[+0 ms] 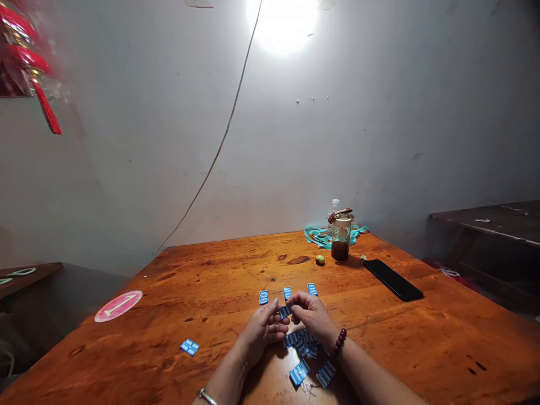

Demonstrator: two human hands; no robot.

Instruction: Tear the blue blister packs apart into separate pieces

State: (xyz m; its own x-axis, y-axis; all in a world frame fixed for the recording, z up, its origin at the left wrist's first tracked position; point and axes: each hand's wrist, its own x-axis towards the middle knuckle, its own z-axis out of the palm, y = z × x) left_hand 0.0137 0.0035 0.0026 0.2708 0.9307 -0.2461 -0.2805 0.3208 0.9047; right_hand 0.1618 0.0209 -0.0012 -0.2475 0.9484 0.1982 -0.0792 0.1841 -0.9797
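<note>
Between my two hands is a small blue-and-white striped card [285,311], tilted above the wooden table. My left hand [259,334] is half curled, its fingers under the card's left side and the thumb raised beside it. My right hand [314,318] pinches the card's right edge between thumb and fingers. Below my hands lies a loose heap of similar striped cards [304,342], partly hidden by my right hand. Two more, a near card [299,373] and a darker card [326,373], lie closer to me. Past my fingers stand out a left stack [264,297], a middle stack [287,293] and a right stack [312,289].
A separate blue card [189,347] lies left of my hands. On the wooden table [169,304] are a pink disc [118,306], a black phone [392,279], a jar with dark liquid [340,242], a small yellow-green item [320,260] and turquoise straps [318,237].
</note>
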